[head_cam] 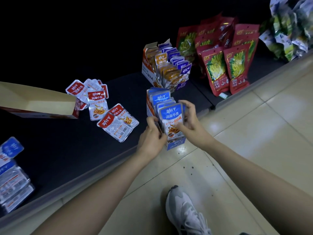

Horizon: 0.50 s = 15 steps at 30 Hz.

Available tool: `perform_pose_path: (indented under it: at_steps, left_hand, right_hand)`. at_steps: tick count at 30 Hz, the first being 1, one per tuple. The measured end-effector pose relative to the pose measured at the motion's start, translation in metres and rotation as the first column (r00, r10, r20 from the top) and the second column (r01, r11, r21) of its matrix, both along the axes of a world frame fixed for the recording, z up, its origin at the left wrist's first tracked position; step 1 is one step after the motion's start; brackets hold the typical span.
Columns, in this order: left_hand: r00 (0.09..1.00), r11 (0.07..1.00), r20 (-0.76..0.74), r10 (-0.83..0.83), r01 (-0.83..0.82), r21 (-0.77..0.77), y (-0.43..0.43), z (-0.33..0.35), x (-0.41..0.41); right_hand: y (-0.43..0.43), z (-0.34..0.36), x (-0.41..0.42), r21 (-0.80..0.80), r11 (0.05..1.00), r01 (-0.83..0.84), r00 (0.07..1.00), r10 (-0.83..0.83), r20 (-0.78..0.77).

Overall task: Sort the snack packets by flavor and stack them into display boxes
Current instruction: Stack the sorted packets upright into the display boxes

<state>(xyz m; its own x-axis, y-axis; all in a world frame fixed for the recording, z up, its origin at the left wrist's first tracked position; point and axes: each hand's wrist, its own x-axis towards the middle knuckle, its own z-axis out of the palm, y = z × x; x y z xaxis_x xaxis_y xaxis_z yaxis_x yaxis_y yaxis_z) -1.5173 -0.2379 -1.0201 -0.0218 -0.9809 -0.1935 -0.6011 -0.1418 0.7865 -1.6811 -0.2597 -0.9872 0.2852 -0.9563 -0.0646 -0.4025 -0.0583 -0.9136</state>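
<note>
A display box (176,144) full of upright blue snack packets (171,116) stands at the front edge of the dark shelf. My left hand (152,135) grips the box's left side. My right hand (189,118) holds the right edge of the front blue packets. Several red packets (116,123) lie loose on the shelf to the left, some beside an empty cardboard box (39,104) lying on its side. Behind stands a second display box (149,70) with orange and dark blue packets (169,68).
Large red snack bags (225,68) and green-white bags (288,31) stand at the back right. More blue packets (11,167) are piled at the far left. The tiled floor (254,124) and my grey shoe (184,211) lie below the shelf edge.
</note>
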Motion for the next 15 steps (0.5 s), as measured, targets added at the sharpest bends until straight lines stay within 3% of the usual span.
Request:
perform_pose_path:
  at_steps: [3, 8, 15]
  left_hand:
    - [1.000, 0.999, -0.010, 0.005, -0.005, -0.050, 0.003, 0.005, -0.003]
    - [0.998, 0.982, 0.059, 0.016, -0.004, -0.191, 0.011, 0.004, -0.010]
    - [1.000, 0.975, 0.013, -0.027, 0.029, -0.220, 0.011, 0.002, -0.014]
  right_hand:
    - [0.001, -0.008, 0.003, -0.142, 0.986, 0.090, 0.973, -0.118, -0.200]
    - [0.007, -0.012, 0.003, 0.070, 0.997, 0.029, 0.999, -0.025, -0.045]
    - [0.005, -0.008, -0.003, 0.237, 0.971, -0.044, 0.988, 0.008, 0.153]
